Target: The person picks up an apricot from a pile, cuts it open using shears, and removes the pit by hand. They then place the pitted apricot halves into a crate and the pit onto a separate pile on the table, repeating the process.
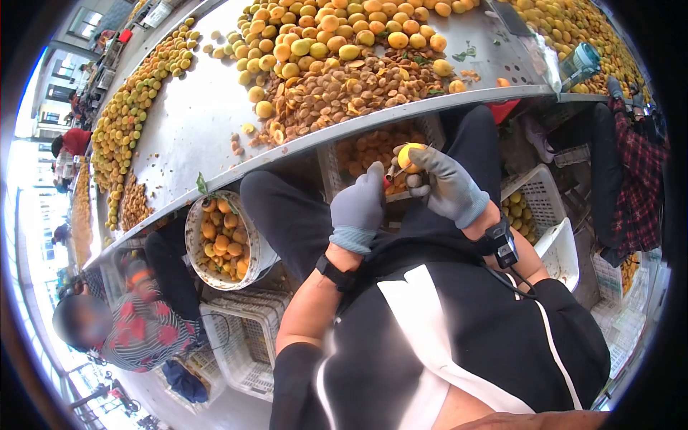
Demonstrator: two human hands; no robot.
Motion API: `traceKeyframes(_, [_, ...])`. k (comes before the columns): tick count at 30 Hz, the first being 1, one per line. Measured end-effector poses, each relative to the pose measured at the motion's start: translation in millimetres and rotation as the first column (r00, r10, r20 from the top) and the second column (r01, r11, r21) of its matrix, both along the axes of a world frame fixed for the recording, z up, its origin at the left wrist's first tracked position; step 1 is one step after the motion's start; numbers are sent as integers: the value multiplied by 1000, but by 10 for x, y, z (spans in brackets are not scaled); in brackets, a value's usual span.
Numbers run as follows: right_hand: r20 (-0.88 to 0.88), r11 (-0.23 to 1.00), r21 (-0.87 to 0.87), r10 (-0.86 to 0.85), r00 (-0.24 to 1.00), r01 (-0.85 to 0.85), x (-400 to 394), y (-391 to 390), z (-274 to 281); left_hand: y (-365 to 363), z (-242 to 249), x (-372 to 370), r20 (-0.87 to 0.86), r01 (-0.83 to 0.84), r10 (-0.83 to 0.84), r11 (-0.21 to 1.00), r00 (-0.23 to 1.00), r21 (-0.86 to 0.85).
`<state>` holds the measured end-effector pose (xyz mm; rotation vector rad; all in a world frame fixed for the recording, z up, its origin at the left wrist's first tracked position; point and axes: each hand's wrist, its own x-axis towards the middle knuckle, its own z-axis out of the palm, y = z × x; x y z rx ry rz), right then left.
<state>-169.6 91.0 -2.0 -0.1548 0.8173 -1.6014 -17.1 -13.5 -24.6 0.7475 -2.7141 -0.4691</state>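
Note:
My right hand (453, 188), in a grey glove, is closed around a yellow-orange apricot (411, 157) above my lap. My left hand (360, 204), gloved too, is closed on a small tool (388, 178) that shows a bit of red and a thin metal part. The tool's tip is close to the apricot; whether it touches cannot be made out. Below both hands, between my knees, stands a crate (331, 172) holding orange fruit pieces. On the metal table (193, 107) ahead, a heap of brown pits (322, 97) lies in front of piled whole apricots (330, 36).
A white bucket (264, 251) of apricots stands by my left knee, with a plastic crate (247, 344) behind it. To my right are a crate of green-yellow fruit (545, 190) and a white container (560, 251). Co-workers sit at left (147, 322) and right (638, 172).

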Motion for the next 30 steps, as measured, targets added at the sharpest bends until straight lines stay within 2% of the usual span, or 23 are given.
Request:
traceKeyframes(2, [203,999,20,-34,979,30,5,10,-2,4,38,-10,9,4,-3,999,1000,-42])
traceKeyframes(3, [202,999,21,-34,979,30,10,8,6,-18,19,-9,9,3,-3,999,1000,-41])
traceKeyframes(6, [106,996,74,-58,993,50,39,10,47,-62,-40,-3,30,19,-17,996,999,-89])
traceKeyframes(8, [-64,997,57,-48,997,52,55,1,92,-70,-33,2,44,34,-31,996,999,-81])
traceKeyframes(15, [-90,993,104,-42,995,52,93,12,142,-88,-63,-11,11,22,-21,997,1000,-73])
traceKeyframes(17, [-63,995,79,61,996,-56,78,43,136,-103,-41,-15,62,12,-4,992,998,-128])
traceKeyframes(18, [-63,995,80,61,996,-56,79,43,127,-116,-66,-7,61,12,-4,992,998,-127])
traceKeyframes(20, [35,990,-34,137,990,-136,77,36,96,-151,-142,14,35,64,-60,988,998,-140])
traceKeyframes(24, [53,997,62,37,998,-41,123,6,71,-162,-137,63,-8,84,-86,989,996,-124])
traceKeyframes(26, [-63,999,44,25,998,-22,133,15,125,-144,-83,85,32,81,-78,988,996,-134])
traceKeyframes(30, [-127,999,47,-8,992,14,150,12,176,-111,-98,111,-2,85,-86,988,996,-127])
